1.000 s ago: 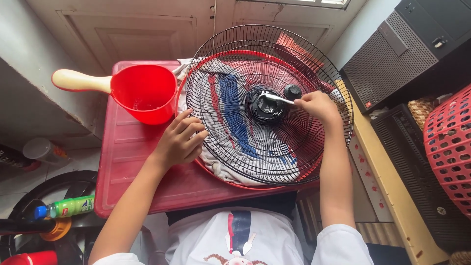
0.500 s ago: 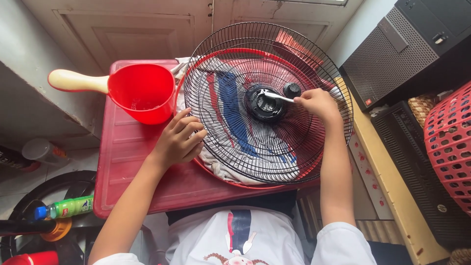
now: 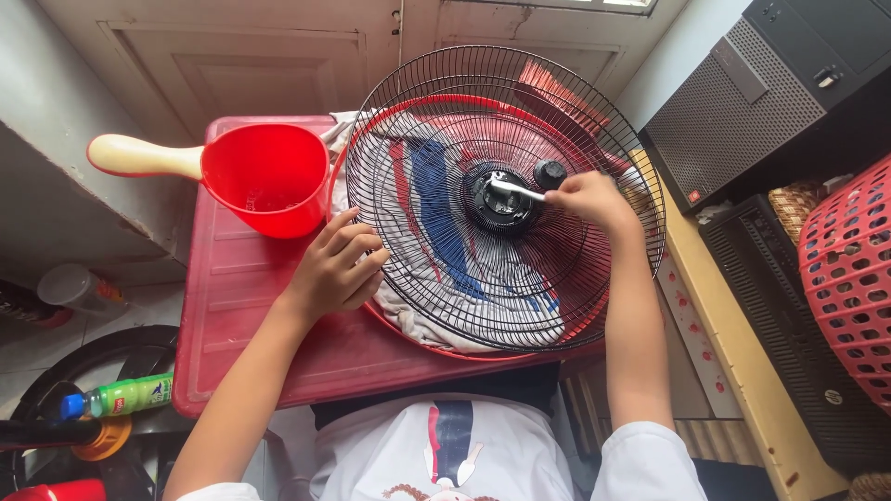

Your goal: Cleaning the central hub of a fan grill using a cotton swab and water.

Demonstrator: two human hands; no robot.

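Dipper: red plastic dipper (image 3: 267, 176) with a cream handle (image 3: 139, 156), up and to the left of the left fingers, apart from them; a little liquid shows at the bottom.
Worktop: red lid-like worktop (image 3: 241, 306) carries the dipper and the fan guard.
Left hand: left hand (image 3: 332, 269) lies palm down at the guard's left rim; fingers (image 3: 357, 243) loosely curled, tips on the outer wires, nothing gripped, more a steadying press than a hold.
Fan guard: black wire fan guard (image 3: 445, 278) lies flat, concave side up, over a red ring and a striped cloth (image 3: 436, 199) seen through the wires; it spans the gap between the two hands.
Hub: black round hub (image 3: 501, 199) at the guard's centre, just left of the right fingers, well right of the left fingers.
Brush: small white brush (image 3: 518, 191), toothbrush-like; long axis near horizontal, head lying leftward on the hub, handle running right into the right fingers.
Knob: small black knob (image 3: 549, 173) just above the right fingertips, close beside the brush handle; contact with the hand cannot be told.
Right hand: right hand (image 3: 585, 199) is the nearer hand to the hub; fingers (image 3: 560, 197) pinched closed around the brush handle.
Surroundings: dark computer case (image 3: 770, 83) and red basket (image 3: 849, 278) well to the right of the right hand.
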